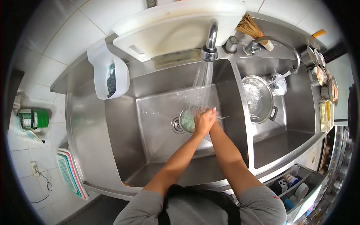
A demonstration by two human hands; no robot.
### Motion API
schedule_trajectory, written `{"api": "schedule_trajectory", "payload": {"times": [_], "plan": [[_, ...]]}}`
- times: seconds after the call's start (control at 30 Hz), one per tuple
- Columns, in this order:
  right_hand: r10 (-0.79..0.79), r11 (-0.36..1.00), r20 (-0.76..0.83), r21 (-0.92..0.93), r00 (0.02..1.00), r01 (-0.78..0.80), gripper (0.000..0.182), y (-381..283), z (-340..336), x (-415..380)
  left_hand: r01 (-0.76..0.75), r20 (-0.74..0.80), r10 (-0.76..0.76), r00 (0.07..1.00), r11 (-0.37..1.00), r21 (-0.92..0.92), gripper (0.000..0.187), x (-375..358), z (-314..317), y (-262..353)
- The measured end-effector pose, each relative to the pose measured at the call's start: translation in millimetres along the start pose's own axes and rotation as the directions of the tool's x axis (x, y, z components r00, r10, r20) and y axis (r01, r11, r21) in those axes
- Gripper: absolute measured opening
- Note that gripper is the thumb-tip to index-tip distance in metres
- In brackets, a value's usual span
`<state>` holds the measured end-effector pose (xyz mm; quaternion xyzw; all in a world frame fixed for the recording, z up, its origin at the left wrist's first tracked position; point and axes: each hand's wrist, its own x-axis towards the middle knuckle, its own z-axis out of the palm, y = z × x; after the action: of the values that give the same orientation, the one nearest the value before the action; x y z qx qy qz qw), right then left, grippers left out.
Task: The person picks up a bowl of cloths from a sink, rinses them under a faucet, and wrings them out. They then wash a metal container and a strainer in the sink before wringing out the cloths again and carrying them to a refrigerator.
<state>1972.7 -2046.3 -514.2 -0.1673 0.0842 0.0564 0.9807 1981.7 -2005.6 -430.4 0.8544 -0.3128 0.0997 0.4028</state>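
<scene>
Over the large left sink [157, 150], my left hand [203, 120] and my right hand [213, 114] are pressed together under water running from the faucet [209, 52]. Both look closed, with fingers curled against each other; spray and overlap hide what, if anything, is between them. Just left of my hands, partly hidden beneath them, a round bowl [186, 120] with a pale green content sits beside the drain [176, 125].
The right sink holds a metal pot [258, 99] and a small bowl [279, 85]. A white container [123, 77] stands at the left. Behind are a cutting board [172, 32], a straw brush [250, 27] and a curved second faucet [279, 38]. An open drawer [300, 187] is lower right.
</scene>
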Motion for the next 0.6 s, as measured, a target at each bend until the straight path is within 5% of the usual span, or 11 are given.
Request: {"api": "schedule_trajectory", "payload": {"times": [0.07, 0.13, 0.2, 0.3, 0.33, 0.4, 0.43, 0.47, 0.53, 0.57, 0.6], "plan": [[0.026, 0.992, -0.300, -0.113, 0.954, -0.062, 0.031, -12.4, 47.8, -8.8, 0.440, 0.217, -0.430, 0.876, 0.898, 0.001, 0.023, -3.9, 13.1, -34.2], [0.008, 0.964, -0.558, -0.217, 0.830, -0.156, 0.033, -21.3, 77.3, -6.2, 0.506, 0.098, -0.502, 0.859, 0.862, -0.026, 0.025, 12.9, 0.3, -36.5], [0.045, 0.977, -0.514, -0.158, 0.857, -0.146, 0.029, -16.8, 55.6, 2.1, 0.552, -0.013, -0.554, 0.833, 0.832, -0.058, 0.029, 18.4, -7.3, -29.9], [0.087, 0.974, -0.488, -0.142, 0.869, -0.177, 0.033, -5.4, -5.3, 6.3, 0.060, -0.120, -0.061, 0.991, 0.998, -0.015, 0.034, -0.5, 5.2, -9.7], [0.100, 0.973, -0.479, -0.138, 0.872, -0.187, 0.034, -6.4, -10.8, 5.3, 0.061, -0.127, -0.062, 0.990, 0.998, -0.010, 0.034, 1.4, 0.0, -16.0], [0.130, 0.964, -0.456, -0.149, 0.880, -0.220, 0.035, -21.0, -13.8, -0.4, 0.261, 0.142, -0.277, 0.950, 0.958, 0.119, 0.039, 8.8, -19.3, -38.8], [0.053, 0.971, -0.375, -0.197, 0.926, -0.135, 0.036, -40.4, 15.5, -7.1, 0.468, 0.211, -0.494, 0.843, 0.868, 0.165, 0.047, 10.5, -23.2, -60.6], [-0.014, 0.971, -0.282, -0.232, 0.959, -0.054, 0.036, -54.3, 36.4, -9.6, 0.284, 0.350, -0.393, 0.850, 0.903, 0.322, 0.048, 10.0, -25.7, -72.5], [-0.060, 0.997, -0.211, -0.056, 0.976, 0.050, 0.035, -63.7, 35.5, -10.3, 0.492, 0.527, -0.436, 0.729, 0.870, 0.038, 0.045, 28.4, -64.5, -35.8], [-0.068, 0.983, -0.158, -0.179, 0.985, 0.039, 0.034, -59.0, 25.0, -12.1, 0.445, 0.416, -0.429, 0.802, 0.893, 0.063, 0.043, 23.5, -47.2, -24.6], [-0.176, 0.970, -0.134, 0.146, 0.975, 0.195, 0.033, -38.4, 13.7, -9.1, 0.198, 0.156, -0.198, 0.968, 0.980, 0.019, 0.035, 15.7, -16.7, -20.4]]}}
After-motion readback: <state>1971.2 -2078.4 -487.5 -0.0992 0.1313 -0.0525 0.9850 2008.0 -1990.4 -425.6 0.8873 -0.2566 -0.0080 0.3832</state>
